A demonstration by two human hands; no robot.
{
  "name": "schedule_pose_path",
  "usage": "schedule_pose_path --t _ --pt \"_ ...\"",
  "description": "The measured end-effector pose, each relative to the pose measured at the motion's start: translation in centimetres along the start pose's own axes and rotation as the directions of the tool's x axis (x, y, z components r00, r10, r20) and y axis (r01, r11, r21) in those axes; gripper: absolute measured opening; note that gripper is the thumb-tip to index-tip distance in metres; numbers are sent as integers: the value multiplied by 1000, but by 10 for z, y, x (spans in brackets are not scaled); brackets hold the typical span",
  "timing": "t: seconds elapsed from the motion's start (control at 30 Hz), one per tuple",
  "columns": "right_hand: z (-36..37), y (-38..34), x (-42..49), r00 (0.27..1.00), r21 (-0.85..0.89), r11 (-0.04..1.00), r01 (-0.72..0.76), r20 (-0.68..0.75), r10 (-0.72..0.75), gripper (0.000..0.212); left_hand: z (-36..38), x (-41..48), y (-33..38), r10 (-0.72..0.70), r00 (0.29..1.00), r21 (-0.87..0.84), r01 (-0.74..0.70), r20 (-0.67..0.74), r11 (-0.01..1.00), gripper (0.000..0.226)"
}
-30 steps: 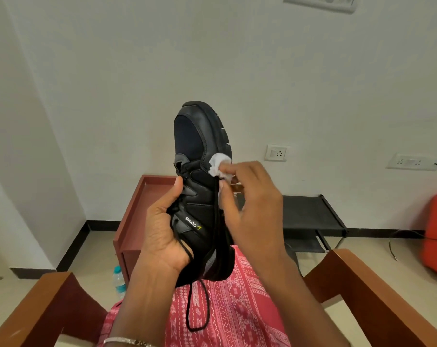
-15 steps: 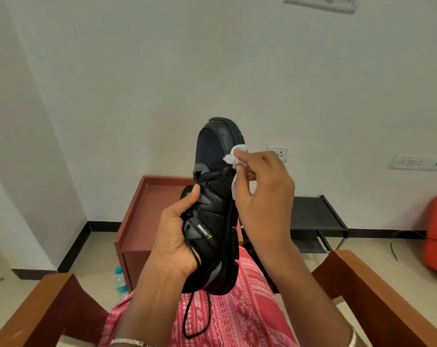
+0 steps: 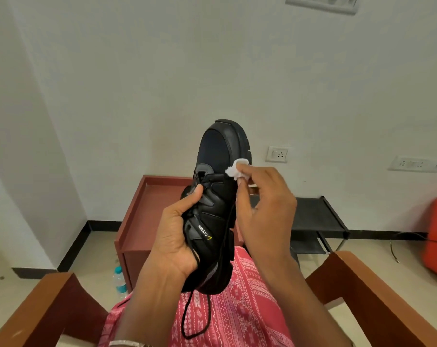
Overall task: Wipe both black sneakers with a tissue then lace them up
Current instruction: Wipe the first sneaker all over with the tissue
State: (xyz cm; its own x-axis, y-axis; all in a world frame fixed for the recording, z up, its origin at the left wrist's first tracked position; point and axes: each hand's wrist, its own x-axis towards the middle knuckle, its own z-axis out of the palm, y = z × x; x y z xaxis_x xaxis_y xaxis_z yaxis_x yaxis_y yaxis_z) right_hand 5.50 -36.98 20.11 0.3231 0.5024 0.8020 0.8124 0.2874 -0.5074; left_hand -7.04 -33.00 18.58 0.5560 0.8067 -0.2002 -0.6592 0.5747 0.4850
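step: wiping first sneaker (image 3: 216, 204). my left hand (image 3: 177, 236) grips it at the laces, toe up, above my lap. my right hand (image 3: 265, 204) pinches the tissue (image 3: 236, 169) against its side near the toe. next: wipe on around the sole edge; lacing not begun.

Layout as I see it: sneaker (image 3: 220, 204) at centre, toe up, above the lap (image 3: 237, 311); left hand (image 3: 172, 236) on its left side, right hand (image 3: 265, 204) on its right, tissue (image 3: 237, 169) between that hand and the sneaker. Behind: cabinet (image 3: 137, 221), rack (image 3: 317, 216) to its right; bottle (image 3: 120, 281) on the floor, lower left.
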Motion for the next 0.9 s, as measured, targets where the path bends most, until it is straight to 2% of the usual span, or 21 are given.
schedule_pose_path --t 0.3,0.57,0.7,0.8,0.9 --pt "0 -13 -44 992 -85 989 119 62 -114 34 3 -8 2 -23 1000 17 23 -12 1000 30" --pt "0 1 -9 989 -117 987 108 -90 -119 34 7 -6 -3 -5 1000 87 8 -29 996 39" --pt "4 -9 -34 984 -145 974 171 -26 -177 31 10 -9 -5 -37 999 27 37 2 999 30" --pt "12 -13 -53 966 -148 955 258 40 -255 26 10 -10 -4 -59 998 12 59 -8 998 38" --pt "10 -2 -38 971 -135 962 239 23 -238 24 11 -11 -2 -60 998 1 60 -18 998 37"
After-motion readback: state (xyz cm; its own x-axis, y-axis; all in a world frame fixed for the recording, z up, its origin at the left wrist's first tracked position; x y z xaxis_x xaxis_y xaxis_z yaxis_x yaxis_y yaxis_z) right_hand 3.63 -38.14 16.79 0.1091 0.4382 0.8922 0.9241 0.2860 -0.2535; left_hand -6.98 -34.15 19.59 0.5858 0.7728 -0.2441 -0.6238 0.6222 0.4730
